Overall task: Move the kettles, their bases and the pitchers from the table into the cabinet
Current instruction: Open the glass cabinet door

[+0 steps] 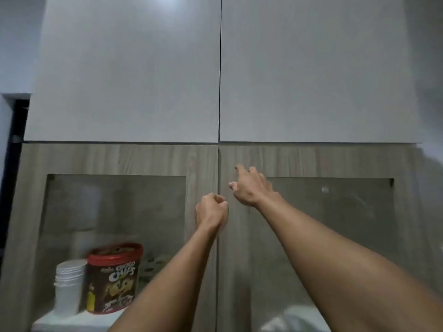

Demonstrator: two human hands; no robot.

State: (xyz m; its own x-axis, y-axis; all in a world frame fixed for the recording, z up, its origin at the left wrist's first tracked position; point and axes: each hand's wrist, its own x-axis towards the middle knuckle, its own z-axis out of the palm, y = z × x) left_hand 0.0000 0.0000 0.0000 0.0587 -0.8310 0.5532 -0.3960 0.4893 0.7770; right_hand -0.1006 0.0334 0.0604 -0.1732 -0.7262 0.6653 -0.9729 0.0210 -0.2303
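I face a tall cabinet with two wood-grain doors, each with a glass pane. The left door (pixel 201 164) and the right door (pixel 311 161) meet at a centre seam and both look closed. My left hand (pixel 211 210) is curled in a fist at the seam, on the left door's inner edge; whether it grips the edge I cannot tell. My right hand (pixel 251 186) is raised higher, fingers spread against the right door's frame, holding nothing. No kettle, base or pitcher is in view.
Two closed grey upper doors (pixel 129 80) sit above. Behind the left glass stand a stack of white cups (pixel 69 281) and a red-lidded choco chips tub (pixel 112 279) on a white shelf. A dark opening (pixel 14 164) lies at the far left.
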